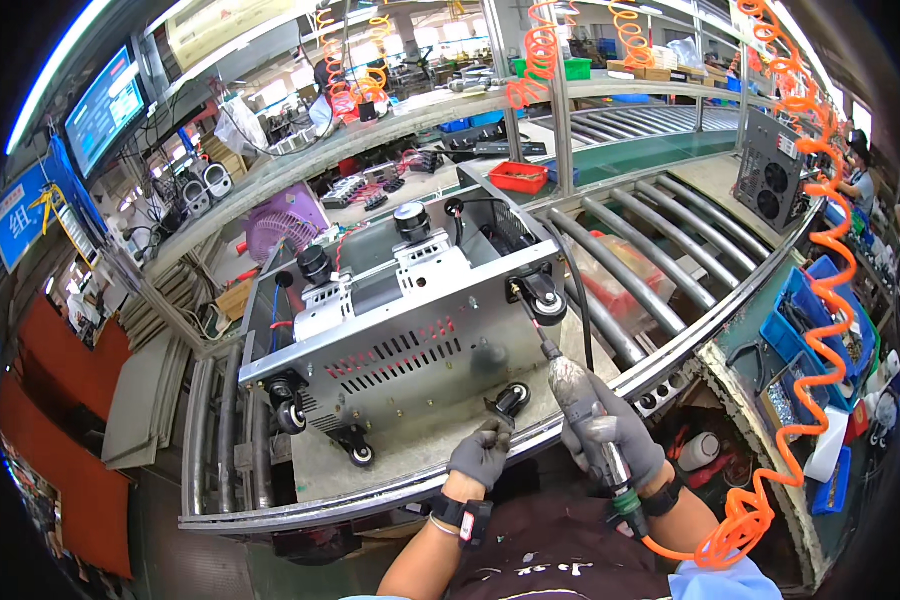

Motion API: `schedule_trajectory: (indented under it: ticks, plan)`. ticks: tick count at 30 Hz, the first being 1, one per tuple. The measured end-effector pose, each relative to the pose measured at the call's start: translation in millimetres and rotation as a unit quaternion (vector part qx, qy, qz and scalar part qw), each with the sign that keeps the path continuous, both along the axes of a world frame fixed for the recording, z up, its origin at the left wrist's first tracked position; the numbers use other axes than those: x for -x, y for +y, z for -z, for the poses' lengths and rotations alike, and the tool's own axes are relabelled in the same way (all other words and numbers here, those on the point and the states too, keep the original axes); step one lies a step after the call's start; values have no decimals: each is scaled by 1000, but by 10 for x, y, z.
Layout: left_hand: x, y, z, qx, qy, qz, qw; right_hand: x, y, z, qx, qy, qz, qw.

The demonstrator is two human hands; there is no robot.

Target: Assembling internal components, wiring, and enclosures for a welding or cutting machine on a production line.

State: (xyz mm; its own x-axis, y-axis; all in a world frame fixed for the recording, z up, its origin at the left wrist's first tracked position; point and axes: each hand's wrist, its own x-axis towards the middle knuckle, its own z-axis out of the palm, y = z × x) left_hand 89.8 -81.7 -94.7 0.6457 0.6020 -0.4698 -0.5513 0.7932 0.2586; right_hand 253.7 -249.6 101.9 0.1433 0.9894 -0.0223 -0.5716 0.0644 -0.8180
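A grey metal machine housing (400, 375) lies on its side, its slotted panel facing me. Casters are at its corners: one at upper right (542, 300), one at upper left (290, 408) and one at lower left (358, 446). By the lower right corner, my gloved left hand (480, 453) is closed, its fingertips on the bracket of another black caster (511, 399). My gloved right hand (618, 432) grips an air screwdriver (580, 400) with an orange coiled hose. The driver's bit points up to the upper right caster's mount; whether it touches a screw I cannot tell.
Under the housing is a board (420, 470) on a roller conveyor (660, 250). Blue bins (810, 320) of parts stand at right, beside the hanging orange hose (838, 290). A purple fan part (282, 222) and a red tray (518, 178) lie behind. A monitor (105, 105) hangs at left.
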Motion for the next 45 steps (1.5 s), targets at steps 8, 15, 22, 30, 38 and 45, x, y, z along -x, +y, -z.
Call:
schedule_trajectory:
  ticks: [8,15,22,30,38,45]
  plan:
    - [11,-145,-220,-6,14,69,997,-31,8,-198,41,-57,-6,998]
    - [-57,-242,-347,-54,35,127,990,4,35,-431,73,-22,-16,997]
    - [-136,-349,-517,-101,91,97,986,77,95,-397,44,-7,-16,999]
    - [-35,-223,-746,-177,21,144,973,-34,-123,-237,26,1,-44,999]
    - [-161,-41,-963,-118,-29,79,989,-34,-640,192,132,9,-178,975]
    - [-212,-95,-990,-234,38,117,964,-94,-720,337,137,12,-162,977]
